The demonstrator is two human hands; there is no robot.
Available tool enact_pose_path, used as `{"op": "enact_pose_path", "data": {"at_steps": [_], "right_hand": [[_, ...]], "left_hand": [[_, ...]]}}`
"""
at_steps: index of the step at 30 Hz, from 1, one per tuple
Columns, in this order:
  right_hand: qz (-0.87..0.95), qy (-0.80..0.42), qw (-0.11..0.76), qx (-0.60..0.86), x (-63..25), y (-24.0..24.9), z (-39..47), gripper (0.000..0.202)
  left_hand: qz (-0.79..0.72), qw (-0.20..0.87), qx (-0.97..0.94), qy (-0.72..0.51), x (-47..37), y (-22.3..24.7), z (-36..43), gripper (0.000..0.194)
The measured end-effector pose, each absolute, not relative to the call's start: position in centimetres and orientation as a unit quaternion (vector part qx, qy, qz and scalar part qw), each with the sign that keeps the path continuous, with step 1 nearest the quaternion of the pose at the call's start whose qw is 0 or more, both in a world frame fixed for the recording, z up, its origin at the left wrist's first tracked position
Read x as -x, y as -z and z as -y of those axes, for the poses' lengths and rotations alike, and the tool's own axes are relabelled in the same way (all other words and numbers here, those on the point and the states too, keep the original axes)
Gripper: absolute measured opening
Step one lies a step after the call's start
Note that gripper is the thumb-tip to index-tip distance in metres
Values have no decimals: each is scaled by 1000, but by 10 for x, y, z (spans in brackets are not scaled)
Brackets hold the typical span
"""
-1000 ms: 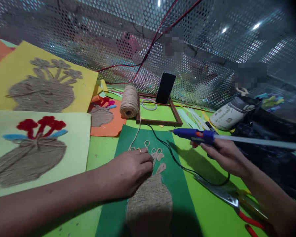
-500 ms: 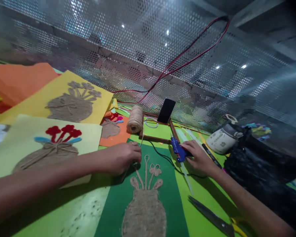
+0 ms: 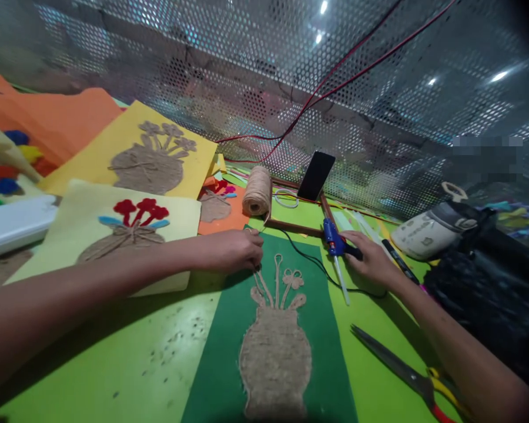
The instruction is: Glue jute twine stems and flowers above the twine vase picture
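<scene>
Twine vase (image 3: pixel 277 358) is lying on the green sheet (image 3: pixel 330 346), at front center; twine stems are rising from its neck. Left hand (image 3: pixel 242 249) is pinching the twine (image 3: pixel 265 222) at the tip of the leftmost stem, fingers closed; the strand is running up to the twine spool (image 3: pixel 257 191) just behind. Right hand (image 3: pixel 368 255) is touching the blue glue gun (image 3: pixel 331 237) right of the sheet; cannot tell if it is gripping or just resting there. Glue gun is pointing away, near the brown frame (image 3: pixel 295 227). Phone (image 3: pixel 316 176) is leaning behind the frame. Scissors (image 3: pixel 397 361) are lying right of the sheet, below the right hand. Pale yellow sheet (image 3: pixel 180 223), bearing red flowers, is lying left, partly under the left forearm.
</scene>
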State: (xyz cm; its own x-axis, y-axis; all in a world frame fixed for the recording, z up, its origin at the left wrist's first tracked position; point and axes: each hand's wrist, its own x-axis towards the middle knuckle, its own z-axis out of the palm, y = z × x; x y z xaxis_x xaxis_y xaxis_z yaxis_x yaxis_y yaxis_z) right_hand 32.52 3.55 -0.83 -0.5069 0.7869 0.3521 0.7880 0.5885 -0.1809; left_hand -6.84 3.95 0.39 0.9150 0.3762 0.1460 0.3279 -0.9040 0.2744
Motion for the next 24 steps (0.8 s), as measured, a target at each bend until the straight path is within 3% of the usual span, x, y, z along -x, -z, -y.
{"op": "enact_pose_path", "data": {"at_steps": [9, 17, 24], "right_hand": [[869, 49, 244, 427, -276, -28, -5, 34], [939, -78, 163, 294, -192, -48, 32, 24], [941, -98, 139, 292, -191, -45, 35, 22]], "left_hand": [[-189, 134, -968, -97, 66, -16, -34, 16], [-177, 113, -973, -93, 68, -22, -37, 18], [-184, 88, -977, -58, 74, -21, -38, 15]]}}
